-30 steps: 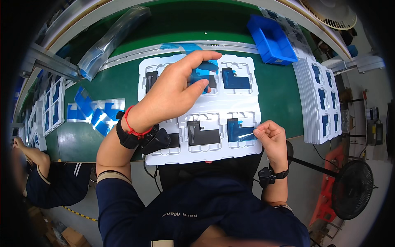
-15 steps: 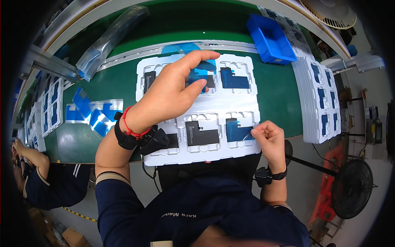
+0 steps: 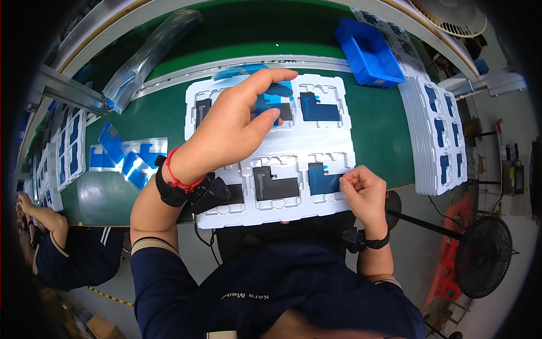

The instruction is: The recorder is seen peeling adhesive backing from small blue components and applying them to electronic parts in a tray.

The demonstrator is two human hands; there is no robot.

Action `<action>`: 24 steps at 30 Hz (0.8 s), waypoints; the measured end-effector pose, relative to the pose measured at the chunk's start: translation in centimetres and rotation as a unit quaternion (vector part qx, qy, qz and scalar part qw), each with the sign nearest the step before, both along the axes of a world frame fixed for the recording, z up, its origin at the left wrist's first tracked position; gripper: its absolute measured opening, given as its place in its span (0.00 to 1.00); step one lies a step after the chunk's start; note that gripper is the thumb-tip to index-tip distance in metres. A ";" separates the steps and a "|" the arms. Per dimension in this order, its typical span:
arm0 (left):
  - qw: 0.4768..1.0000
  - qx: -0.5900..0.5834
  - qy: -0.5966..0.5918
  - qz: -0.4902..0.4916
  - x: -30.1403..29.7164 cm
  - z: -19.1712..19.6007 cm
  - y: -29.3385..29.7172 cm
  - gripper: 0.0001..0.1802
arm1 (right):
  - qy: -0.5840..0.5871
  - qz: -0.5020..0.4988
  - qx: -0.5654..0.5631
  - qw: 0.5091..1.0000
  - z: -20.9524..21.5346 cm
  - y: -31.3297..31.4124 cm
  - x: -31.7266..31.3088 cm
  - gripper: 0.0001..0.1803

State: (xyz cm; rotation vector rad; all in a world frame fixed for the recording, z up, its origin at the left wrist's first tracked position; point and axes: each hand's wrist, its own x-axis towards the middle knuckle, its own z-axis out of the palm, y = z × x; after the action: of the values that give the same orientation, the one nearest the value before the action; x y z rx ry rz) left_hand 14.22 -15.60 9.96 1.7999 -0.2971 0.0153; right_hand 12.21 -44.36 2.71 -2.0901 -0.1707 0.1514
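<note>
The work in hand looks like peeling blue film off the flat parts that lie in the white moulded plastic tray (image 3: 271,144) on the green table (image 3: 378,130). The left hand (image 3: 237,121) reaches over the far row and pinches a thin blue film piece (image 3: 270,101) between thumb and fingers, right above the far middle pocket. The right hand (image 3: 364,192) sits curled at the near right corner, its fingertips pinching the edge of the blue L-shaped flat part (image 3: 324,179) in the near right pocket. A black L-shaped flat part (image 3: 274,183) lies bare in the near middle pocket. I think the next move needs a slow, steady pull so the film comes off clean and the part stays in its pocket. The left arm stretches far forward; the right arm is bent close to the body.
</note>
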 end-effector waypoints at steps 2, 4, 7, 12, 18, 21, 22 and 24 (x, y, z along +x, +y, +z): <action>1.000 -0.002 -0.002 0.002 0.0 -0.1 0.1 0.25 | -0.056 0.030 -0.093 0.994 0.6 0.6 -0.1 0.06; 1.000 -0.001 0.000 0.004 0.0 -0.2 0.2 0.25 | -0.086 0.037 -0.128 0.987 1.2 1.1 -0.2 0.09; 1.000 -0.006 -0.013 0.008 0.1 -0.4 0.3 0.24 | -0.160 0.038 -0.189 0.968 2.0 1.4 -0.1 0.14; 1.000 -0.008 0.007 -0.010 0.0 0.1 0.3 0.23 | -0.185 0.008 -0.092 0.978 5.3 2.0 1.8 0.16; 0.996 -0.030 0.023 -0.083 -0.8 -0.3 -0.3 0.29 | -0.228 0.126 0.077 0.962 7.4 8.0 3.3 0.21; 0.995 -0.002 -0.058 -0.087 -1.2 0.2 -1.0 0.31 | -0.272 0.169 0.080 0.944 7.2 9.7 4.0 0.23; 0.995 -0.007 -0.038 -0.087 -1.4 0.5 -0.9 0.32 | -0.263 0.173 0.081 0.946 7.1 9.9 4.2 0.21; 0.996 0.001 -0.014 -0.084 -1.6 0.7 -0.5 0.35 | -0.259 0.180 0.085 0.945 6.8 10.1 4.3 0.19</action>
State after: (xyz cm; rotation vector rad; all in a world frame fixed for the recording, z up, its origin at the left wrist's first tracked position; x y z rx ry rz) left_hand 12.63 -16.09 10.69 1.7735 -0.4667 -0.0790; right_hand 16.46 -34.30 9.52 -1.8678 -0.8546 -0.1944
